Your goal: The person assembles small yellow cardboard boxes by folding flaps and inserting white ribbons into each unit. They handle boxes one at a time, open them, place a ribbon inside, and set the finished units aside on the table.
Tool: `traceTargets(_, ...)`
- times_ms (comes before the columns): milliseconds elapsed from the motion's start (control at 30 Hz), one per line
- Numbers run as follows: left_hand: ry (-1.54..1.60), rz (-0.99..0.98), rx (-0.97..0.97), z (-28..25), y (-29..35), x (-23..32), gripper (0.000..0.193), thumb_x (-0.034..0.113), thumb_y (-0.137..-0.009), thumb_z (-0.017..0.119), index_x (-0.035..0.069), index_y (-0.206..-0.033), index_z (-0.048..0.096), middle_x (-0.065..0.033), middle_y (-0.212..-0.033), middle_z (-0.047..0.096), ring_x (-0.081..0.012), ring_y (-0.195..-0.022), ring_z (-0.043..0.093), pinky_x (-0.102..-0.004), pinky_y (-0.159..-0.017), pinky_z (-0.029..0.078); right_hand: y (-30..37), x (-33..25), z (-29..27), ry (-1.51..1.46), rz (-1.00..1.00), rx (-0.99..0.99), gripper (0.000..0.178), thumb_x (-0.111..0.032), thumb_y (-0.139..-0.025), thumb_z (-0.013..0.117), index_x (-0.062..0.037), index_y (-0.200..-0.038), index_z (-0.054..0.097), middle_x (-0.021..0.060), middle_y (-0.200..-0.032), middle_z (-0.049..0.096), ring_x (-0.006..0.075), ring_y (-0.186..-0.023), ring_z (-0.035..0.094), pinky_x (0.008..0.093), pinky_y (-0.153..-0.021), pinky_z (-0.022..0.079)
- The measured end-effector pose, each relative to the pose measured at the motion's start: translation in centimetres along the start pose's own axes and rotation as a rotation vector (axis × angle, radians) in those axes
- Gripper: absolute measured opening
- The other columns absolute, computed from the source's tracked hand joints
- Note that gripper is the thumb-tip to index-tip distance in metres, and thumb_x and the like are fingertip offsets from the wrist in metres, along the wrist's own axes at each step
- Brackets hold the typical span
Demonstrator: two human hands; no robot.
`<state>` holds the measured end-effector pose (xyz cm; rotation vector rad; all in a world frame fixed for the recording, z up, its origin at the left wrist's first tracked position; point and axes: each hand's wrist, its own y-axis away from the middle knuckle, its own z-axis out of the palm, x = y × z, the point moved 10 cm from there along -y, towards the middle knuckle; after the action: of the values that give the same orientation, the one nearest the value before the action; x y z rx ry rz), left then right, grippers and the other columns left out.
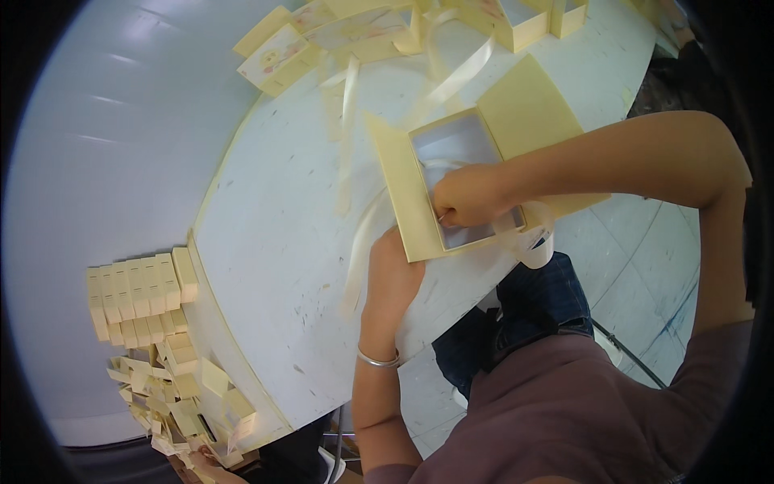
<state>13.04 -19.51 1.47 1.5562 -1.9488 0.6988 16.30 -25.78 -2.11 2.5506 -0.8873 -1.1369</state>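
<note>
A pale yellow gift box [397, 202] lies open on the table, its flaps spread to either side and its inside lined in white. Inside it my right hand [472, 194] is closed with the knuckles up, the fingertips turned down toward the bottom. What they pinch, if anything, is hidden. A strip of white ribbon [439, 164] shows in the box beside that hand. My left hand [395, 270] is against the near left corner, its fingers hidden by the flap. More cream ribbon [364, 242] trails from under the left flap onto the table.
Several decorated yellow boxes [278, 60] with loose ribbons [459, 77] stand at the table's [274, 202] far side. A white rounded object [538, 250] is at the near edge. Stacked small boxes [133, 290] and another person's hand [205, 468] are at left.
</note>
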Motion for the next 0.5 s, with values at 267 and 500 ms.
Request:
traceTargets(267, -0.019, -0.039, -0.022, 0.8, -0.2, -0.7, 0.015, 0.007, -0.074, 0.053, -0.001, -0.086, 0.057, -0.0185, -0.078, 0.058, -0.0362, -0.073, 0.054, -0.0400, -0.063, 0.044, 0.7, -0.4, -0.4, -0.027, 0.021, 0.061, 0.019, -0.017, -0.079, 0.052, -0.0035, -0.085, 0.064, 0.0148, -0.078, 0.062, 0.0308, -0.072, 0.058, 0.0372, -0.067, 0.045)
traceTargets(500, -0.206, -0.021, 0.133, -3.3, 0.1, -1.8, 0.012, 0.008, -0.074, 0.054, 0.001, -0.082, 0.058, -0.0176, -0.087, 0.058, -0.0337, -0.084, 0.054, -0.0398, -0.072, 0.043, 2.3, -2.5, -3.3, 0.282, -0.048, 0.265, 0.021, -0.017, -0.077, 0.058, -0.0029, -0.092, 0.059, 0.0131, -0.087, 0.059, 0.0283, -0.084, 0.055, 0.0361, -0.073, 0.043)
